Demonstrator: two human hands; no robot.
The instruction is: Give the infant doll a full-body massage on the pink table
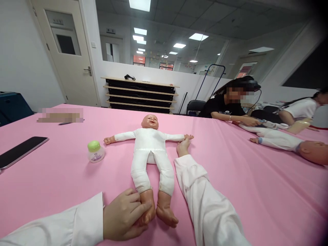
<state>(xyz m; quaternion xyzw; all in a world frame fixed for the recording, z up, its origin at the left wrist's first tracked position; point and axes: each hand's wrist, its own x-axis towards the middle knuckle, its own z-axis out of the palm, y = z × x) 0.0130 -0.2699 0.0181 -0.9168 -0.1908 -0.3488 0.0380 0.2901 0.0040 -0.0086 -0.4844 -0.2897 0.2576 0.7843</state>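
A baby doll [150,141] with a white cloth body lies on its back on the pink-covered table [102,184], head away from me and arms spread. My left hand [125,213] is closed around the doll's foot on the left side, with fingers over the ankle and the thumb along the top of the foot. My right hand [183,147] reaches out to the doll's hand on the right and grips it at the wrist; part of the fingers is hidden. To the left of the doll stands a small jar [96,155] with a green lid [93,146].
A phone [22,150] lies at the left, with a blurred flat item [60,116] behind it. On the right, a person [230,102] in black handles another doll [287,138]; a second person [297,109] sits beyond. Stacked boards [140,94] stand by the wall.
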